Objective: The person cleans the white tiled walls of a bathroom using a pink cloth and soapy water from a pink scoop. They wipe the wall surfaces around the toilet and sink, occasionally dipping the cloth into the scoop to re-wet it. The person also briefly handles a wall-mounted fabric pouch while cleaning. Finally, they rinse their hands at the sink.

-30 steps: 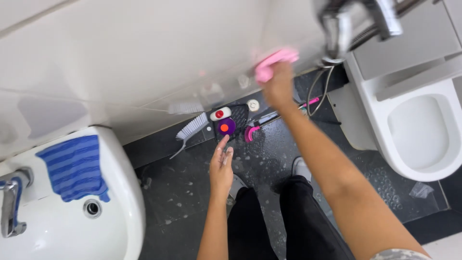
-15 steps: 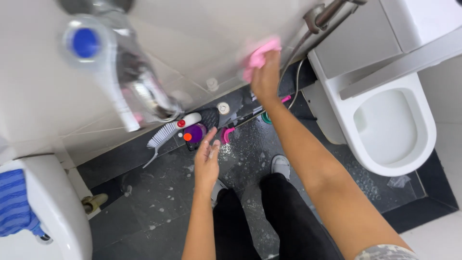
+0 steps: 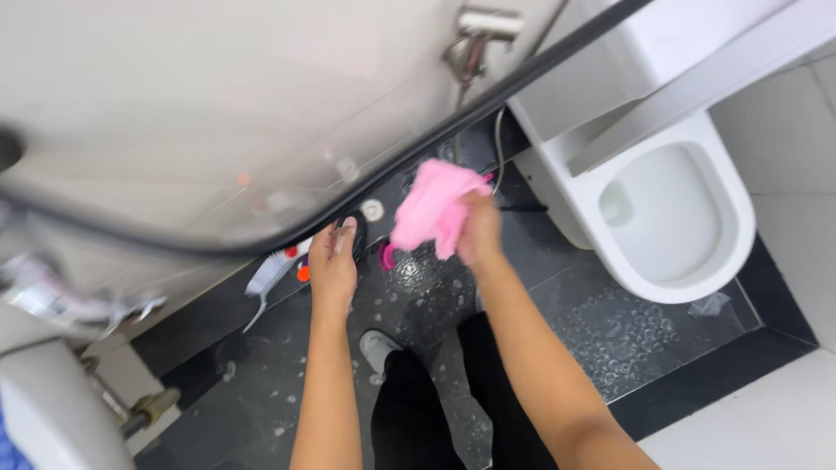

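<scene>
My right hand (image 3: 479, 228) grips a crumpled pink cloth (image 3: 431, 207), held in the air over the wet dark floor (image 3: 601, 335) in front of the pale tiled wall (image 3: 218, 113). My left hand (image 3: 333, 261) is flat and open beside it, fingers pointing toward the wall's foot, holding nothing. A black hose (image 3: 366, 191) runs diagonally across the wall just above both hands. My dark trouser legs (image 3: 435, 400) and a light shoe (image 3: 379, 348) show below.
A white toilet (image 3: 666, 218) with its seat up stands to the right. A metal tap fitting (image 3: 479, 35) sticks out of the wall above. Bottles and a brush (image 3: 270, 277) lie at the wall's foot. A white basin's edge (image 3: 61, 409) shows at bottom left.
My right hand has come down off the wall with the pink cloth, toward my left hand. The view has swung right, so the basin and shower head left the picture.
</scene>
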